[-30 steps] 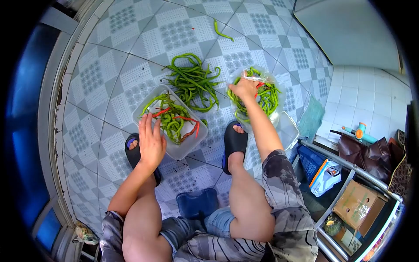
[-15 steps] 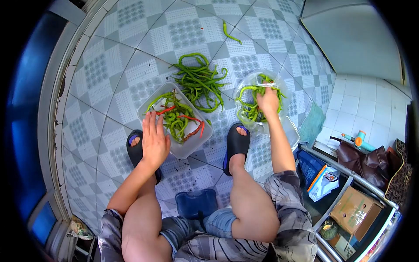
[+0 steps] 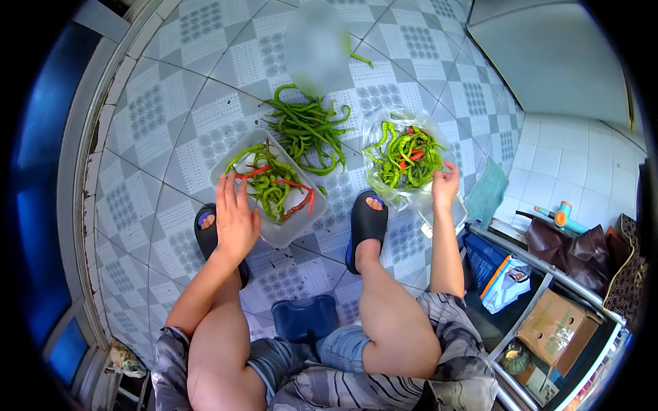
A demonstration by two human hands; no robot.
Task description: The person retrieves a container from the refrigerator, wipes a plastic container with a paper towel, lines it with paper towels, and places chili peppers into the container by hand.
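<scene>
My left hand [image 3: 236,220] rests at the near left edge of a clear plastic box [image 3: 279,237], fingers stretched out and holding nothing. Inside the box lie green peppers [image 3: 272,195] and a few red ones [image 3: 295,185]. A loose pile of long green peppers [image 3: 310,130] is on the floor just behind the box. To the right, an open clear plastic bag [image 3: 373,130] holds green and red peppers [image 3: 409,156]. My right hand [image 3: 445,179] is at the bag's right edge, its fingers curled together; whether they pinch the plastic is too small to tell.
A single green pepper [image 3: 362,59] lies farther off, beside a pale blurred spot. A clear lid [image 3: 456,214] and a green cloth [image 3: 488,192] are near the bag. A rack with a cardboard box [image 3: 555,325] stands at right. My slippered feet flank the plastic box.
My right hand has come out of the bag's peppers and moved right and nearer to the bag's edge. Red peppers now show in the bag. The pale blur is new. My left hand stays at the box.
</scene>
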